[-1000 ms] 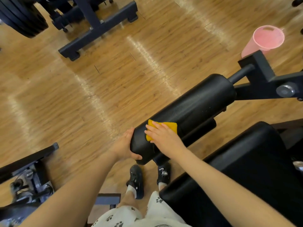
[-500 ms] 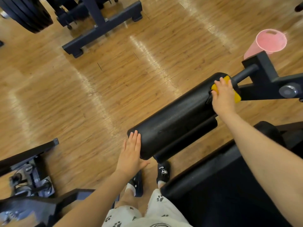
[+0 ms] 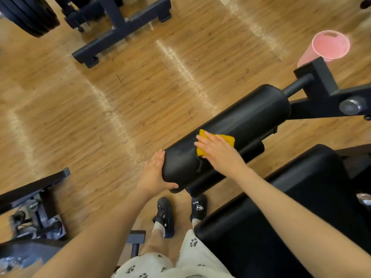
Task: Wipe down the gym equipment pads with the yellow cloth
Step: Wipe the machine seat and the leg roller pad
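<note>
A black cylindrical roller pad (image 3: 245,121) runs from centre to upper right on a black machine arm (image 3: 329,101). The yellow cloth (image 3: 226,140) lies flat on its near part, under my right hand (image 3: 218,153), which presses it down with straight fingers. My left hand (image 3: 155,174) cups the roller's near end, fingers flat along the end face and thumb underneath. A second, thinner black roller (image 3: 236,163) sits just below the big one. A large flat black seat pad (image 3: 281,207) fills the lower right.
A pink cup (image 3: 329,48) stands behind the machine arm at upper right. A dark rack base (image 3: 120,33) and weight plates (image 3: 26,15) sit at top left. Machine parts (image 3: 34,207) are at lower left. My feet in black shoes (image 3: 164,215) stand on the wooden floor.
My right hand slid the cloth from the roller's far end back to its near part. My left hand moved from hovering beside the near end to cupping it.
</note>
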`<act>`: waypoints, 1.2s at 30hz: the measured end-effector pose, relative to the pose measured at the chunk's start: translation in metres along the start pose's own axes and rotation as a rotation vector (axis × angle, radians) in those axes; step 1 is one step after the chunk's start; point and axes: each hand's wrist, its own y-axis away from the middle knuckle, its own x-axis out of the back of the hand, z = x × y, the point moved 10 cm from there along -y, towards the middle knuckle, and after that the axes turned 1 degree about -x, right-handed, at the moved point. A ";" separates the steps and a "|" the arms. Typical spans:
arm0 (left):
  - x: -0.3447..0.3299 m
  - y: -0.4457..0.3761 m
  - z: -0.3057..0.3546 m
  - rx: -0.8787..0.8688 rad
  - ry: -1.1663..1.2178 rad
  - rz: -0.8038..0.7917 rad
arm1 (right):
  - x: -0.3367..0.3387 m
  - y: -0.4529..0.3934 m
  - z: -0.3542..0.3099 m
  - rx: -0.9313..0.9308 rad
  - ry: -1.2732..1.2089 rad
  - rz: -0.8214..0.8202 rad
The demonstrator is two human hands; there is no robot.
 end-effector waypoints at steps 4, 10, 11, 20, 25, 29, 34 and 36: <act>-0.002 -0.016 -0.020 0.075 0.189 -0.149 | 0.043 0.002 0.102 -0.225 -0.082 0.053; -0.008 -0.034 -0.029 0.140 0.309 -0.347 | 0.069 0.008 0.202 -0.582 -0.242 0.187; -0.009 -0.035 -0.028 0.138 0.320 -0.370 | 0.069 0.007 0.198 -0.629 -0.242 0.216; 0.000 0.017 0.036 -0.108 -0.182 0.143 | -0.007 0.003 -0.018 -0.258 -0.169 0.107; -0.020 0.011 0.033 0.054 -0.336 0.148 | -0.013 0.005 -0.002 0.004 0.033 0.007; -0.018 0.007 0.030 0.027 -0.332 0.138 | 0.031 0.007 0.092 -0.191 0.023 0.092; -0.004 -0.008 0.023 -0.056 -0.189 0.071 | 0.077 0.012 0.199 -0.476 -0.151 0.175; -0.001 -0.020 0.013 -0.053 -0.074 -0.037 | 0.080 0.008 0.215 -0.556 -0.186 0.218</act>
